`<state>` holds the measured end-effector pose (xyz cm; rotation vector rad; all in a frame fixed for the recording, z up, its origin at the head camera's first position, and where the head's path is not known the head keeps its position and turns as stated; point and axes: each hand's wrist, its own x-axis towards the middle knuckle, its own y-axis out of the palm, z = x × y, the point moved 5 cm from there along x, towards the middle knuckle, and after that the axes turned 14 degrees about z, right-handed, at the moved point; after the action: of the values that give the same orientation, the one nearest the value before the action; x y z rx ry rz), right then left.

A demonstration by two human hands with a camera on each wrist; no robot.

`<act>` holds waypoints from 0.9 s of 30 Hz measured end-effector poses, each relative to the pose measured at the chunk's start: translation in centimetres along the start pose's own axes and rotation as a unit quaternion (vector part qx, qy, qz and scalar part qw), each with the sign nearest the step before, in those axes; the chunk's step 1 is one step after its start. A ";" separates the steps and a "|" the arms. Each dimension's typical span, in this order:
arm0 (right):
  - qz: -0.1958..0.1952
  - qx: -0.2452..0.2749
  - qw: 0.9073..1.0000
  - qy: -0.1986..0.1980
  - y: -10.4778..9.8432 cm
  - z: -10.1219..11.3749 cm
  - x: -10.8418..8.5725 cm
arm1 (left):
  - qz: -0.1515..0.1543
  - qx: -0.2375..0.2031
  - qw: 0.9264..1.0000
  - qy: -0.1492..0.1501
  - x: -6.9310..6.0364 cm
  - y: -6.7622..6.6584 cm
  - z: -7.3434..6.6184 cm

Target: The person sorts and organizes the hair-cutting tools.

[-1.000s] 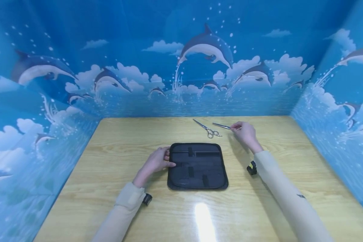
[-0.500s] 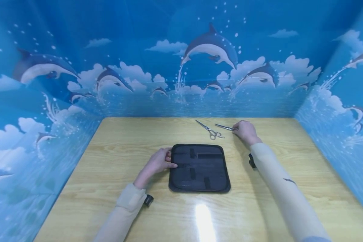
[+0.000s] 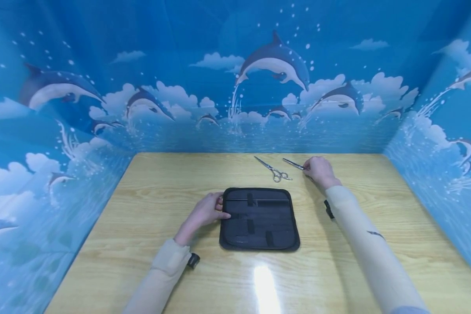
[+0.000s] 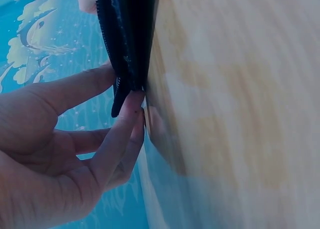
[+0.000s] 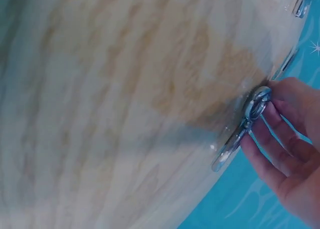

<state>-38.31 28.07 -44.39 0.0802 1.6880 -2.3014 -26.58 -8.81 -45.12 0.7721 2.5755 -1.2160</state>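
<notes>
Backdrop (image 3: pixel 172 52): blue, with leaping dolphins, running from the left side round behind the wooden table (image 3: pixel 161 174).
Left hand (image 3: pixel 205 210): pinching the left edge of the case, thumb over the top, other fingers against the zipped rim.
Case (image 3: pixel 274 220): flat, black, on the table between the two arms, with short dark straps across its upper face; no tool shows in it.
Loose scissors (image 3: pixel 274 169): lying on the table just behind the case, untouched, blades pointing back and left.
Gripped scissors (image 3: pixel 293 164): near the loose scissors, to their right, blades also back and left; cannot tell whether they are fully clear of the table.
Right hand (image 3: pixel 320 171): thumb and fingers closed on the ring handles of the gripped scissors.
Step in hand: apparently handling one pair while the case is steadied.
Next move: probably calls for a secure pinch on those handles, blades kept off the loose scissors.
</notes>
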 end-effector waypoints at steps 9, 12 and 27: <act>-0.009 -0.015 1.000 0.013 -0.2 -0.2 -0.1 | 0.000 -0.008 1.000 -0.010 0.0 0.1 -0.1; -0.021 -0.002 1.000 0.011 -0.4 -0.1 -0.5 | -0.001 -0.002 1.000 -0.008 0.0 0.0 0.0; -0.053 0.222 0.973 -0.026 -2.0 3.6 -4.5 | -0.041 0.053 0.998 -0.004 -0.5 -0.6 -1.3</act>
<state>-34.11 26.10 -40.50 0.0215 1.1501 -2.6944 -26.41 -8.39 -43.69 0.6859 2.5780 -1.3882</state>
